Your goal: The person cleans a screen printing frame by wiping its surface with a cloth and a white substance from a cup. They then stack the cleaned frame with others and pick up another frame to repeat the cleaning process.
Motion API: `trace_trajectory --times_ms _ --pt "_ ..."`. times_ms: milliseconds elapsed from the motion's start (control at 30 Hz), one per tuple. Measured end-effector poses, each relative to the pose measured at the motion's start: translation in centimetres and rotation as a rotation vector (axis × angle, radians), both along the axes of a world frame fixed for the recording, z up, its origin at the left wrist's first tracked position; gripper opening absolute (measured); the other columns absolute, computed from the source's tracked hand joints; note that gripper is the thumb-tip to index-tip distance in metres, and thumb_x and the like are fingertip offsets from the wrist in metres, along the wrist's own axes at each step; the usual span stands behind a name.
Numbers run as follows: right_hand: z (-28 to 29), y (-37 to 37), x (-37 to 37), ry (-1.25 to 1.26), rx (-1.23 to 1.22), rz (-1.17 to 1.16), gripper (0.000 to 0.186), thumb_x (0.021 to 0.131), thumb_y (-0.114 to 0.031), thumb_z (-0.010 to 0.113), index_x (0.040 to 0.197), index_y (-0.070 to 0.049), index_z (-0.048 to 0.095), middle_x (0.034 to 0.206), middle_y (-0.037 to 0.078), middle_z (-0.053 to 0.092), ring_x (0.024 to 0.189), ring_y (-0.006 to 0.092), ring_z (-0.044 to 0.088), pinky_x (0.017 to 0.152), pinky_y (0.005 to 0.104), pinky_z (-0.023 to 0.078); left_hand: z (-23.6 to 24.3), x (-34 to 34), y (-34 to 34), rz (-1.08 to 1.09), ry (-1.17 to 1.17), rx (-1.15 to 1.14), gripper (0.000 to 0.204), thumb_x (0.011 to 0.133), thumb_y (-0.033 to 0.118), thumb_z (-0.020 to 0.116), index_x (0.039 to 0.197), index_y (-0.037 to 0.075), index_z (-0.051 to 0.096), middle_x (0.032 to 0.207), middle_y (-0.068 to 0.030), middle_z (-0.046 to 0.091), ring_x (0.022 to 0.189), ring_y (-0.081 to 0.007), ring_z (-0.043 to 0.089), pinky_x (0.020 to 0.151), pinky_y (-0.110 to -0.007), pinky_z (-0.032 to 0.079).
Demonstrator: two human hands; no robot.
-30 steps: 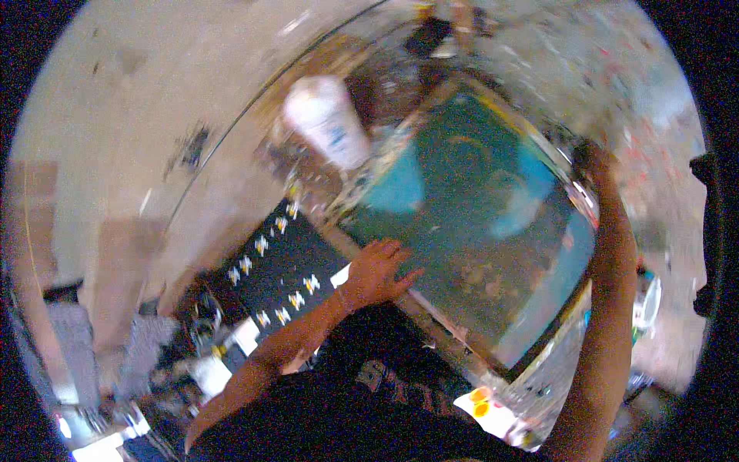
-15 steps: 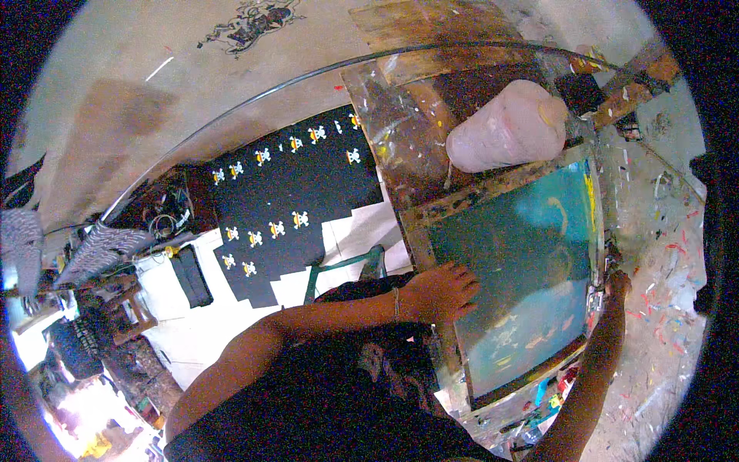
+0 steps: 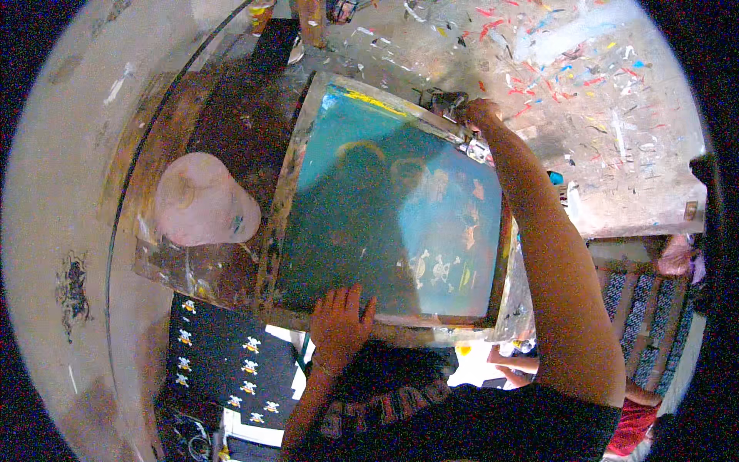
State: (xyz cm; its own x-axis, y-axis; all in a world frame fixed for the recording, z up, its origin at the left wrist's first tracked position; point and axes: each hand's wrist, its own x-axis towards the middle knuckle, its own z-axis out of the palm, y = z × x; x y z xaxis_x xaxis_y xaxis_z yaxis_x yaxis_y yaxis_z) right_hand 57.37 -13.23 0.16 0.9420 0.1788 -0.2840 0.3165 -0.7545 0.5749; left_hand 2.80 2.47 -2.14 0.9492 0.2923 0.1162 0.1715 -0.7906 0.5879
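Observation:
A screen-printing frame (image 3: 504,266) with teal mesh (image 3: 339,208) lies in front of me. Faint skull shapes show in the mesh at its near right. My left hand (image 3: 342,319) rests on the frame's near edge, fingers stretched out and holding nothing. Across the far right side reaches my right arm. My right hand (image 3: 481,114) is at a dark metal fitting (image 3: 446,104) beside the frame; its fingers are too dark and small to make out. A metal hinge clamp (image 3: 476,149) sits on the frame's edge close to that wrist.
Left of the frame, a pinkish plastic container (image 3: 204,200) lies on a stained board (image 3: 154,262). Black sheets printed with skulls (image 3: 208,358) lie at lower left. Another person's hands (image 3: 514,363) show beyond the frame's near right. The floor (image 3: 570,85) is paint-spattered.
The view has swung to the right, so the frame now sits centrally. My left hand stays on the frame's near edge; my right hand remains by the hardware at its far side.

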Motion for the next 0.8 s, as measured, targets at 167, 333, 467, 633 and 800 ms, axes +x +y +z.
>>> trace_trajectory --times_ms 167,333,467,633,800 --pt "-0.3 -2.6 1.5 0.158 0.053 -0.069 0.039 0.084 -0.037 0.065 0.108 -0.006 0.069 0.097 0.013 0.071 0.080 0.0244 0.071 0.068 0.0410 0.057 0.1 -0.3 -0.1 0.005 0.010 0.003 0.034 0.088 0.038 0.063 0.104 0.008 0.065 0.091 -0.0119 0.065 0.089 -0.0302 0.063 0.076 -0.042 0.051" --pt "0.0 -7.1 0.6 0.404 0.910 -0.427 0.026 0.091 -0.025 0.059 0.113 -0.012 0.067 0.071 -0.001 0.059 0.055 0.0122 0.055 0.048 0.0294 0.045 0.4 -0.2 -0.2 -0.002 0.010 0.040 0.033 0.089 0.038 0.063 0.103 0.008 0.066 0.092 -0.0117 0.066 0.088 -0.0303 0.063 0.078 -0.043 0.051" --pt "0.7 -8.3 -1.9 0.392 1.437 -0.334 0.026 0.091 -0.022 0.058 0.112 -0.011 0.067 0.072 0.000 0.057 0.056 0.0144 0.053 0.047 0.0305 0.043 0.4 -0.3 -0.5 0.070 -0.076 0.125 0.032 0.088 0.038 0.064 0.101 0.008 0.066 0.093 -0.0103 0.066 0.087 -0.0294 0.063 0.077 -0.042 0.051" --pt "0.8 -4.4 -2.3 -0.136 0.672 0.125 0.037 0.085 -0.033 0.058 0.101 -0.001 0.070 0.092 0.025 0.069 0.082 0.0399 0.069 0.071 0.0481 0.052 0.5 -0.6 -0.7 0.033 -0.045 0.085 0.030 0.087 0.037 0.066 0.097 0.010 0.067 0.093 -0.0079 0.067 0.086 -0.0272 0.064 0.076 -0.040 0.051" --pt "1.7 -4.3 -3.5 0.058 0.559 0.248 0.040 0.087 -0.038 0.056 0.095 -0.002 0.070 0.092 0.030 0.065 0.087 0.0425 0.067 0.076 0.0488 0.051 0.4 -0.3 -0.8 0.074 -0.109 0.154 0.027 0.086 0.037 0.067 0.096 0.011 0.067 0.091 -0.0069 0.067 0.085 -0.0266 0.064 0.075 -0.039 0.051"
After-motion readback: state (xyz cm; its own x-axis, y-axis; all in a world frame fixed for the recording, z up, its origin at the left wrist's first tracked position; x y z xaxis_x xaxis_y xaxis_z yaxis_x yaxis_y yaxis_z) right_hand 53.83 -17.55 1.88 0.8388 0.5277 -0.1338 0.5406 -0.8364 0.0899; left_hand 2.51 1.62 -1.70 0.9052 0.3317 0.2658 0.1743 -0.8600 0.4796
